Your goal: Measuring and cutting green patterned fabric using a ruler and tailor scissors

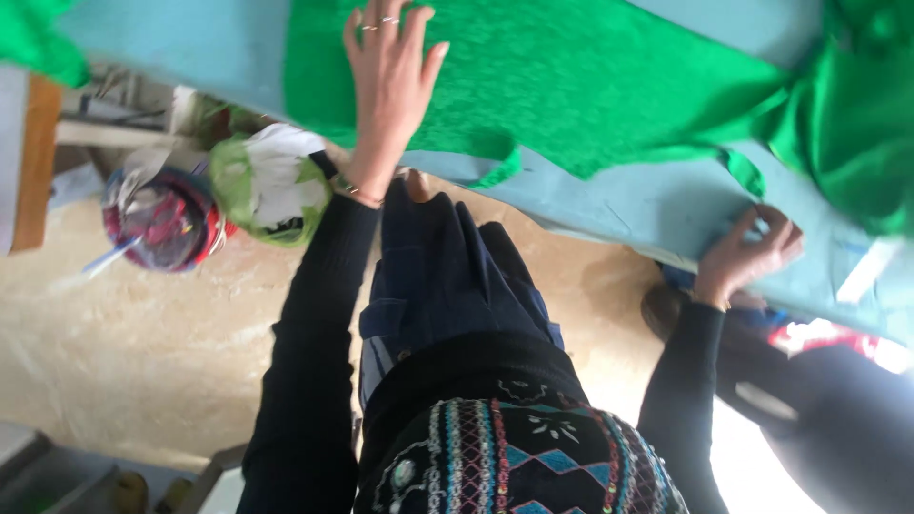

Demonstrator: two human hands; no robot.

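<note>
Pale blue and smooth, the cloth-covered worktable runs across the top of the view, tilted by the camera angle, and beneath its edge lies a beige, mottled floor. Spread over the table is a bright green fabric with a fine, pebbly weave; its lower edge is cut unevenly, with a small flap hanging at the table's rim, and toward the right it bunches into a shinier, folded heap.

On the fabric rests the left hand, palm down and flat, fingers spread slightly apart, thin rings on two of them and a bracelet at the wrist. Well apart from it, the right hand sits at the near edge of the table, its fingers curled and pinching the blue covering at the rim. Both arms wear black knit sleeves.

Under the table, at left, stands a clear plastic bag of red and dark scraps, and just beside it a bag of green and white scraps. A wooden plank shows at the far left. Low in view are dark blue trousers and a patterned, embroidered garment hem.
</note>
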